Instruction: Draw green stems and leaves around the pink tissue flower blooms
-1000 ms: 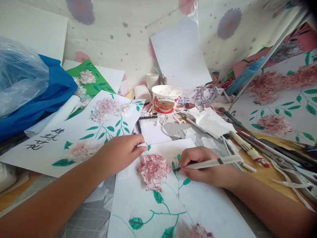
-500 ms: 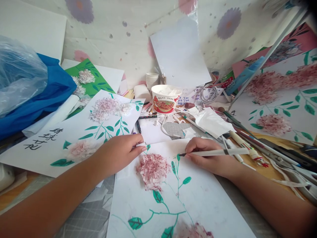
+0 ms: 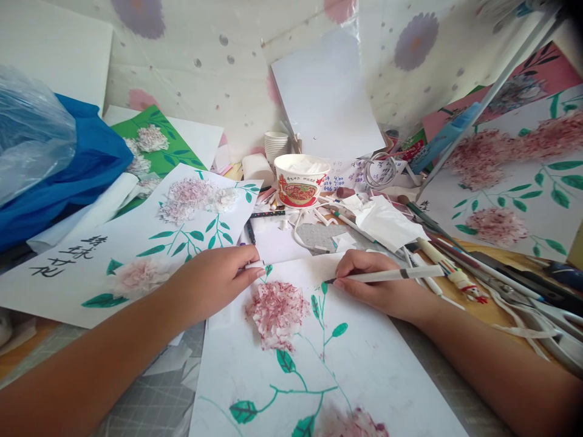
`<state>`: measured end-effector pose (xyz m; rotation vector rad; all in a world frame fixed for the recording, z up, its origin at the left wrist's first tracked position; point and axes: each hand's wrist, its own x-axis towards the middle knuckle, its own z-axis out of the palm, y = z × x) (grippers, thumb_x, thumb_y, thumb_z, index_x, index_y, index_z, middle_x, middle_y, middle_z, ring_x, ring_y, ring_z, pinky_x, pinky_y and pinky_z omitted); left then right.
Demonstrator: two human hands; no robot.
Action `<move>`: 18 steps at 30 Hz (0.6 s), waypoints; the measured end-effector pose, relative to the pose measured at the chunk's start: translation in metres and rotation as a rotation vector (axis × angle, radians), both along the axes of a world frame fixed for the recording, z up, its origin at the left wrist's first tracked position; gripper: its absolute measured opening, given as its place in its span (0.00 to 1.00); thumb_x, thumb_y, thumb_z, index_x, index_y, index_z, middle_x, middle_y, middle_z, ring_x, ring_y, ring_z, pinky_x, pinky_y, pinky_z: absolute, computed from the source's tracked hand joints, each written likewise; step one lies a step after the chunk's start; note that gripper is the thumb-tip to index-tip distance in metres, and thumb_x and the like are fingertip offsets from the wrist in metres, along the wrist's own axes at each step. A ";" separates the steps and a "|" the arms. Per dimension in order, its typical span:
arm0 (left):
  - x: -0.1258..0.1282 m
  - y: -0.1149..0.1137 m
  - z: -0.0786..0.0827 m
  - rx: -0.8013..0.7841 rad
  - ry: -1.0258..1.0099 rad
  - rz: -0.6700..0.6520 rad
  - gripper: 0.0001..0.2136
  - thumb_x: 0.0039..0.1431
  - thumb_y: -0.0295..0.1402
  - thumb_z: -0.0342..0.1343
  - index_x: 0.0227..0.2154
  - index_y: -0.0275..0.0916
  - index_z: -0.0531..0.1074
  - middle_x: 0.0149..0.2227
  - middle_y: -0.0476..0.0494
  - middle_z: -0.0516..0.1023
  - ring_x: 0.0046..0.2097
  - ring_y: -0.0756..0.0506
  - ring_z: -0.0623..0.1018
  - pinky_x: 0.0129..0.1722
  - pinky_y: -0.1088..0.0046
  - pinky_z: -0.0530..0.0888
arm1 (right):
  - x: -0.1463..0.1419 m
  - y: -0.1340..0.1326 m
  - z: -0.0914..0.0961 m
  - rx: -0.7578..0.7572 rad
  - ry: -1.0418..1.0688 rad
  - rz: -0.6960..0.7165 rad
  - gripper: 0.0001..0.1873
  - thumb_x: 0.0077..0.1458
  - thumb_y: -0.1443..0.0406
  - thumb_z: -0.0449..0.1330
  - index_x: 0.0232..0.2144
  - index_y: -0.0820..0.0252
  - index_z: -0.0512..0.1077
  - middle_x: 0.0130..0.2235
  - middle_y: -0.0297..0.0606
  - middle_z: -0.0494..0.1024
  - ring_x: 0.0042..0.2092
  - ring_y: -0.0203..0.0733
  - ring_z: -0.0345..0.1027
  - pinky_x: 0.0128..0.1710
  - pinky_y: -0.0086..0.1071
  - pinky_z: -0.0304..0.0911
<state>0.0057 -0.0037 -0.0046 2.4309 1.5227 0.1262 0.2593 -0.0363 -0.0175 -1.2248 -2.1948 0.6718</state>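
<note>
My right hand (image 3: 371, 279) is closed around a slim white pen (image 3: 396, 274), its dark tip touching or just over a small green leaf near the top of the white sheet (image 3: 392, 376). Pinched between the thumb and finger of my left hand (image 3: 218, 279) is a small white pen cap (image 3: 255, 264); that hand rests at the sheet's upper left edge. A crumpled pink-and-white paper flower (image 3: 277, 315) stands out from the sheet below it. Green stems and leaves are drawn around, some leaves with dark veins. Another paper flower (image 3: 353, 423) is cut off at the bottom.
A finished-looking flower picture (image 3: 104, 273) lies left, beside a blue bag (image 3: 91, 145). Behind stand a noodle bowl (image 3: 301, 181) and stacked paper cups (image 3: 276, 144). Pens, scissors (image 3: 542, 309) and a crumpled tissue (image 3: 392, 221) crowd the right. A grey cutting mat (image 3: 150, 394) lies underneath.
The whole view has shifted slightly, so things sit a little further left. Both hands keep their grips, and the pen tip stays at the same small leaf.
</note>
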 end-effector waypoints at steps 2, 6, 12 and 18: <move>0.000 0.000 -0.001 0.000 0.009 0.000 0.11 0.54 0.42 0.40 0.26 0.42 0.62 0.24 0.52 0.67 0.26 0.49 0.67 0.22 0.76 0.57 | 0.000 0.000 -0.001 0.005 0.004 0.004 0.04 0.47 0.68 0.54 0.23 0.63 0.64 0.24 0.35 0.68 0.27 0.35 0.61 0.25 0.27 0.57; -0.002 0.001 -0.003 0.014 0.008 -0.006 0.11 0.53 0.42 0.40 0.26 0.42 0.63 0.24 0.51 0.68 0.26 0.48 0.67 0.23 0.75 0.57 | 0.001 0.001 -0.002 0.012 -0.002 0.019 0.04 0.48 0.68 0.54 0.23 0.63 0.65 0.24 0.35 0.69 0.27 0.35 0.61 0.26 0.27 0.57; -0.001 0.001 -0.003 0.017 0.013 -0.010 0.11 0.54 0.42 0.40 0.27 0.43 0.62 0.25 0.52 0.68 0.27 0.48 0.67 0.24 0.75 0.58 | 0.001 0.002 -0.004 0.012 -0.006 0.047 0.04 0.48 0.68 0.54 0.23 0.64 0.65 0.24 0.36 0.69 0.27 0.35 0.62 0.26 0.27 0.58; 0.000 0.002 -0.004 0.028 0.000 -0.019 0.11 0.53 0.42 0.40 0.26 0.42 0.63 0.24 0.51 0.68 0.27 0.48 0.67 0.25 0.74 0.58 | 0.003 0.001 -0.003 -0.064 0.052 0.100 0.05 0.48 0.68 0.55 0.23 0.64 0.64 0.25 0.38 0.70 0.28 0.35 0.63 0.26 0.27 0.58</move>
